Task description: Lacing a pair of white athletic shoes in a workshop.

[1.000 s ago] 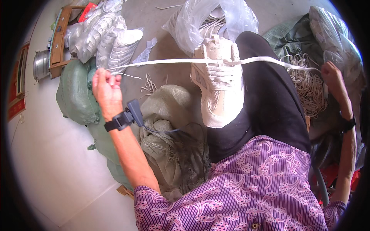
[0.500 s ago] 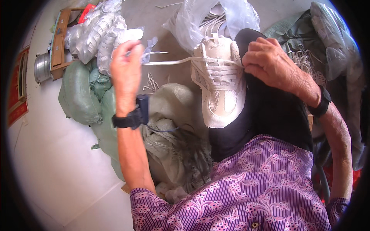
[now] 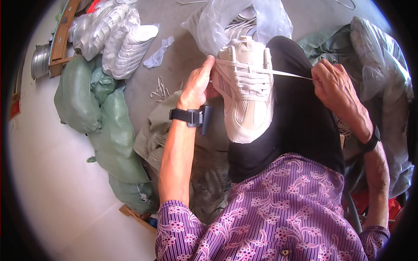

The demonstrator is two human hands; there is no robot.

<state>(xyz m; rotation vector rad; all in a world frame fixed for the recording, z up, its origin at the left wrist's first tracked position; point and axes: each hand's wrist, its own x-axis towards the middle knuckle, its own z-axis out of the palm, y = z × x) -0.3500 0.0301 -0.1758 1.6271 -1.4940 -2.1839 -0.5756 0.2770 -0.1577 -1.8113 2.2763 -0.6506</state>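
Head view: cream chunky mesh-toed sneaker (image 3: 249,124) on black-trousered thigh (image 3: 300,126), one o'clock.
Left hand (image 3: 197,89) half-open at its nine o'clock, can't tell if gripping; closed right hand (image 3: 333,82), three o'clock, pinches flat white fabric lace (image 3: 291,75) taut. I'd pull level, untwisted.

Bright, soft light washes out the pale surface (image 3: 56,182) at left, and glints streak the clear plastic bag (image 3: 374,61) at right. The black trousers (image 3: 300,117) show little detail. Fisheye curvature bends edges toward a dark, bluish-fringed rim.
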